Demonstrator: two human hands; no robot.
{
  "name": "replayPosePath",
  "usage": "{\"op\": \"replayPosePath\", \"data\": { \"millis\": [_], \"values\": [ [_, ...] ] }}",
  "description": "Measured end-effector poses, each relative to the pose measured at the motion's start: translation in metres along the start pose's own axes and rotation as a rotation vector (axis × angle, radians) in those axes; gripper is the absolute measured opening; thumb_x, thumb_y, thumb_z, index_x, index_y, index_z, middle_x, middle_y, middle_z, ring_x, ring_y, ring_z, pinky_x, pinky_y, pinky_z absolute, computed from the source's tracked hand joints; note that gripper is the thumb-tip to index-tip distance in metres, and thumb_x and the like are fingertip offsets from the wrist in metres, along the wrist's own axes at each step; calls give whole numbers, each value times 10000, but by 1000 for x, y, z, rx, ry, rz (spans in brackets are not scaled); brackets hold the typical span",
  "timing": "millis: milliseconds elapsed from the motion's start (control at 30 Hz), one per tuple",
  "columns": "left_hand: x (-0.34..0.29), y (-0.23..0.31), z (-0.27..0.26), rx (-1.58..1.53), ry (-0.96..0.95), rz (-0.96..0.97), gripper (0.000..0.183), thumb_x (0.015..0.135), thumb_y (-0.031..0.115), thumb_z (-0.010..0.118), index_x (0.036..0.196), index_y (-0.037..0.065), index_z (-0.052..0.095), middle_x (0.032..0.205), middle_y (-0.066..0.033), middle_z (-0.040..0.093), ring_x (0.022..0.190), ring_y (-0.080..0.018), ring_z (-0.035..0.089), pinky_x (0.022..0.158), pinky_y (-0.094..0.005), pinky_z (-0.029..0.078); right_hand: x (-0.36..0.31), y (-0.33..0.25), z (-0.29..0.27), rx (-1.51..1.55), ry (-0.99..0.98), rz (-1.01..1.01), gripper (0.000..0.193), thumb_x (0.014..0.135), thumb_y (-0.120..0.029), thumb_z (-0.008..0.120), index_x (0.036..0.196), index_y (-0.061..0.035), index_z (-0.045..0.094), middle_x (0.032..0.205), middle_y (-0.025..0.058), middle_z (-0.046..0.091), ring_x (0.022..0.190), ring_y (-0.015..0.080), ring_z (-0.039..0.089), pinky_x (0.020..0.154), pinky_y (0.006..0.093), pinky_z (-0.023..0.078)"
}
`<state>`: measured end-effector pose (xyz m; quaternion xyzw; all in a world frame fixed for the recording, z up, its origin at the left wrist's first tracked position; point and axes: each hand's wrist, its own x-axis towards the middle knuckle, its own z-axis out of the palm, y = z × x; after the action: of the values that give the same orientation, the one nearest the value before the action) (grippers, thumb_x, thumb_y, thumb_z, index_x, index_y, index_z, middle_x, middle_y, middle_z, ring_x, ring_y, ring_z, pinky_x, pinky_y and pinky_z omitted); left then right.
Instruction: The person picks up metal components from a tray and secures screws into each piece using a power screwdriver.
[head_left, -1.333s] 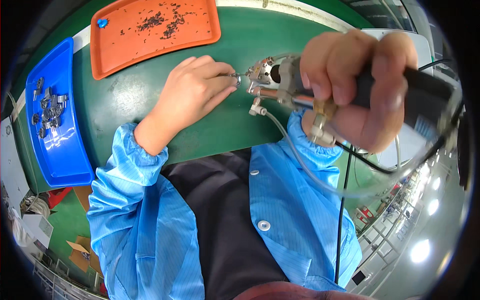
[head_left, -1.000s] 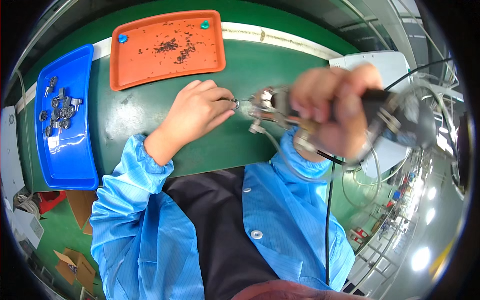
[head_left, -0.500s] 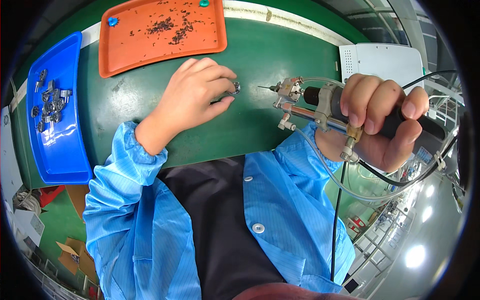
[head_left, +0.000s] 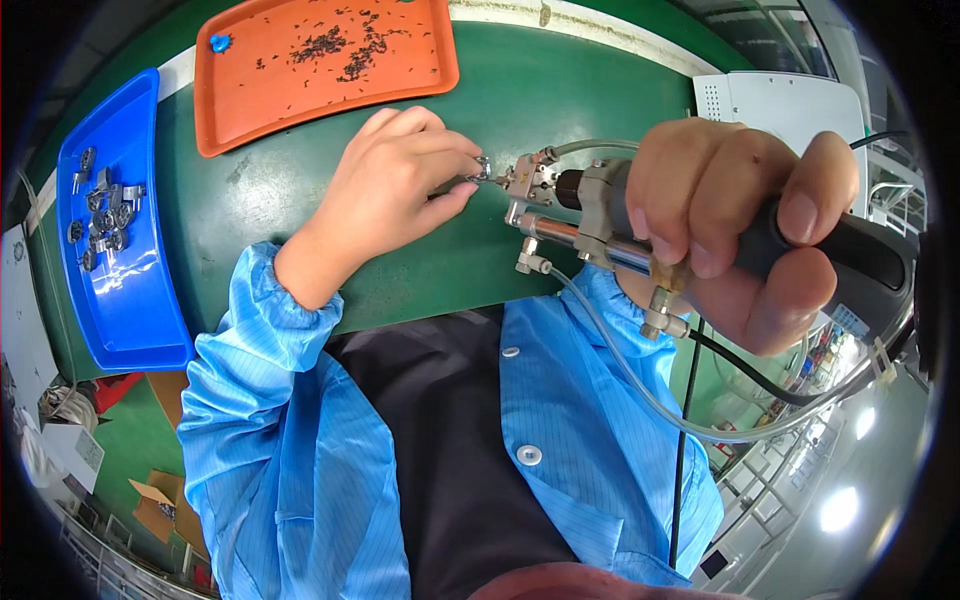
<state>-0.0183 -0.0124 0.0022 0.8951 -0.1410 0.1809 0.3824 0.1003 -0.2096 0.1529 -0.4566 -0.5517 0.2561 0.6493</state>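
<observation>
Item one, small metal part point(head_left: 483, 168): pinched between the nearly closed thumb and fingers of my left hand point(head_left: 393, 172), over the green counter point(head_left: 270, 270), though whether it rests there I cannot tell; probably light, stiff and a little slick, best taken by its edges. Item two, hose-fed driver point(head_left: 600, 215): rigid, likely heavy, best held round its black handle point(head_left: 862, 245), where my right hand point(head_left: 735, 220) curls. Position: the part lies between my hands, just left of the driver's metal nose point(head_left: 525, 180), contact unclear.

The tool point(head_left: 598, 212) mixes shiny metal and plastic.
</observation>
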Motion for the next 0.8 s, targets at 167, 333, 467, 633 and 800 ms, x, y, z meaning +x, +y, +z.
{"op": "replayPosePath", "data": {
  "millis": [167, 333, 467, 633, 800],
  "values": [
    [1, -1, 0, 6, -5, -7, 143, 752, 118, 801, 879, 74, 752, 1030, 10, 745, 932, -226, 624, 842, -359, 484, 0, 2, 1, -16, 17, 32, 289, 1035, -388, 576, 1168, -161, 456, 741, 16, 558, 623, 146, 546, 582, 318, 460],
    [0, -2, -2, 6, -12, -13, 143, 752, 114, 799, 879, 70, 752, 1024, 3, 743, 926, -226, 623, 838, -358, 486, 1, 5, 3, -26, 15, 51, 307, 1030, -398, 587, 1166, -159, 451, 736, 18, 551, 623, 153, 543, 581, 324, 456],
    [-1, -1, -2, 11, 0, -4, 143, 746, 98, 789, 881, 71, 753, 1026, 4, 743, 918, -228, 625, 839, -358, 488, 2, 1, 9, -19, 13, 65, 309, 1023, -388, 607, 1155, -159, 446, 731, 20, 545, 624, 159, 541, 581, 326, 454],
    [-2, 1, -1, 3, -15, -4, 177, 733, 72, 764, 911, 71, 763, 1040, 1, 741, 901, -216, 628, 837, -355, 489, 7, -7, 28, -90, 98, 162, 299, 1004, -339, 654, 1077, -160, 426, 718, 21, 539, 615, 166, 533, 568, 318, 439],
    [1, -1, 1, 1, -32, 24, 179, 744, 85, 755, 922, 63, 763, 1041, -4, 740, 864, -215, 617, 837, -356, 483, 15, -3, 24, -94, 8, 157, 305, 999, -330, 662, 1052, -156, 417, 681, 25, 525, 594, 173, 521, 544, 315, 426]
  ]
}}
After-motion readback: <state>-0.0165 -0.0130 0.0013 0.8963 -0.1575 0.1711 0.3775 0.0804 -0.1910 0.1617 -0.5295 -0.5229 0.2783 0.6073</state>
